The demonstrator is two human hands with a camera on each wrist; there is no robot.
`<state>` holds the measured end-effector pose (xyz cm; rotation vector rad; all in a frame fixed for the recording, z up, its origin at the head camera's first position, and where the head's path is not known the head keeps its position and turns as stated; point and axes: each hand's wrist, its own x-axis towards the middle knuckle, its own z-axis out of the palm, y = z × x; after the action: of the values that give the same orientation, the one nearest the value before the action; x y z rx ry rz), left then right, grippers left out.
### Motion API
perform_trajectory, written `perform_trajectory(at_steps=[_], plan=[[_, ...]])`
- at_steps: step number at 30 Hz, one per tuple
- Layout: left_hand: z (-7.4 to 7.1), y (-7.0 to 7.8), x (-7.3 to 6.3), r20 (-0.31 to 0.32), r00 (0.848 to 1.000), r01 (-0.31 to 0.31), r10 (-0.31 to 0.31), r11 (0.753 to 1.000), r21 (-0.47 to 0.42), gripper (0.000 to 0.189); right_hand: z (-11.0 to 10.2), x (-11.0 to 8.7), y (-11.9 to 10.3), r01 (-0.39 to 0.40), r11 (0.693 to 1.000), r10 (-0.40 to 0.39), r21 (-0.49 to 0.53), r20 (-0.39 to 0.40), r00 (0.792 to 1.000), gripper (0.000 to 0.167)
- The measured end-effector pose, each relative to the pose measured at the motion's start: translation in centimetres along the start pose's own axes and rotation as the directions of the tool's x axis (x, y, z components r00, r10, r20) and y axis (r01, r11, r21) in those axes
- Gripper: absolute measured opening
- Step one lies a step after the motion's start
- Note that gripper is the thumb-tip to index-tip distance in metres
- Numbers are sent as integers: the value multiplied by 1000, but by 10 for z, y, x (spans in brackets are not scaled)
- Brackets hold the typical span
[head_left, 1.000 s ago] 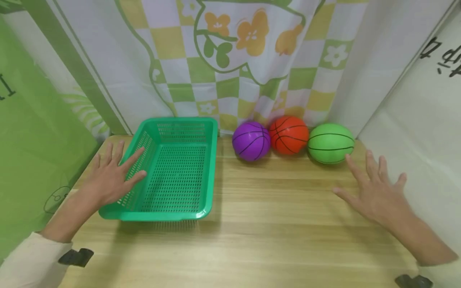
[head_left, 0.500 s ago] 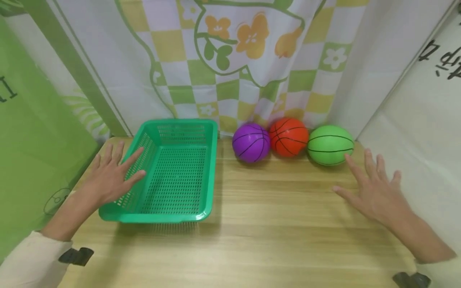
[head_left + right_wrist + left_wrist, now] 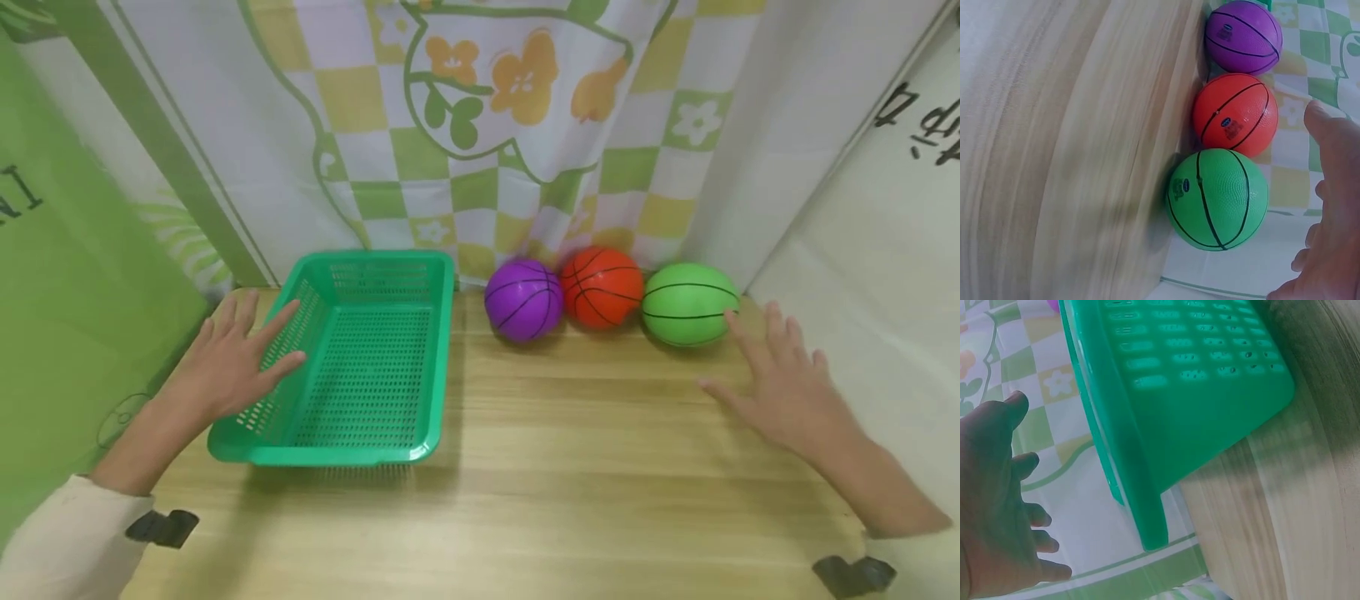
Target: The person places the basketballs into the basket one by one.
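Observation:
My left hand, fingers spread, hovers over the left side of a green plastic basket with slotted walls. In the left wrist view the hand stands apart from the basket's rim. At the right, my right hand is held with fingers extended and nothing in it. Its index fingertip overlaps the edge of a green ball in the head view. The right wrist view shows a gap between that hand and the green ball. A red ball and a purple ball sit beside it in a row.
The wooden table carries the basket and balls. Behind them hangs a checked, flower-print curtain. A green panel borders the left side and a white sheet the right.
My right hand has shifted slightly forward, its fingers drawn closer together. The left hand stays nearly still over the basket. The whole head view has tilted a little.

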<state>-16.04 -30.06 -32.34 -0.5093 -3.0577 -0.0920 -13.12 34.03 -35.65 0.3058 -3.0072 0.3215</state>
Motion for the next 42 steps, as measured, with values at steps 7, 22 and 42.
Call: perform_trajectory(at_steps=[7,22,42], plan=[[1,-2,2,-42,998,50,-50,999,1,79,-10,7,2,-30,997,27,77,35,999,93],[0,-15,3,-38,996,76,-85,979,-190,70,-30,31,9,-56,995,57,82,-15,998,89],[2,-25,17,-70,995,33,-64,926,-375,47,-31,39,28,-15,980,25,200,-48,999,88]])
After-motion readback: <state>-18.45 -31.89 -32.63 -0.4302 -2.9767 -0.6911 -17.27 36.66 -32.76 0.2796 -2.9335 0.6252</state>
